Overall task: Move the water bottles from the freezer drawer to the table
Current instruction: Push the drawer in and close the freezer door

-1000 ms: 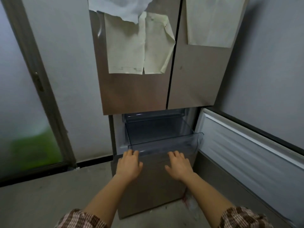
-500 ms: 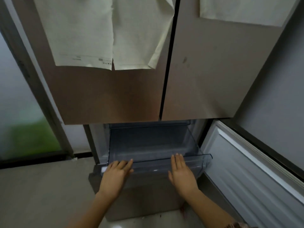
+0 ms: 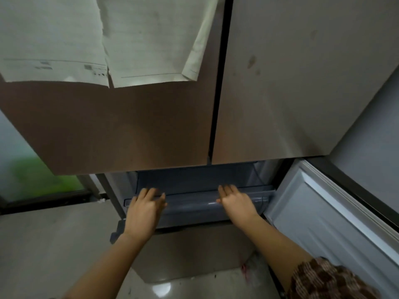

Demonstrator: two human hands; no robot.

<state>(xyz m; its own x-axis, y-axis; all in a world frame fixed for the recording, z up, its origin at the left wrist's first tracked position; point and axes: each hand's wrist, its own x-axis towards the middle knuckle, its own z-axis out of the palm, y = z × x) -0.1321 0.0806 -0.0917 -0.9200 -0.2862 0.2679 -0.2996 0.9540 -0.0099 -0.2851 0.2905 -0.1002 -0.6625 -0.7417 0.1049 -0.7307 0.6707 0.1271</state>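
Drawer (image 3: 194, 207) pushed further in since earlier frame; view closer. Left hand (image 3: 144, 209) and right hand (image 3: 237, 202) flat, fingers extended, palms against drawer front, gripping nothing. No bottles seen beyond hands; drawer apparently empty, interior partly hidden. Door (image 3: 336, 214) open beside right hand. Risk: fingertips over rim pinched on closing.
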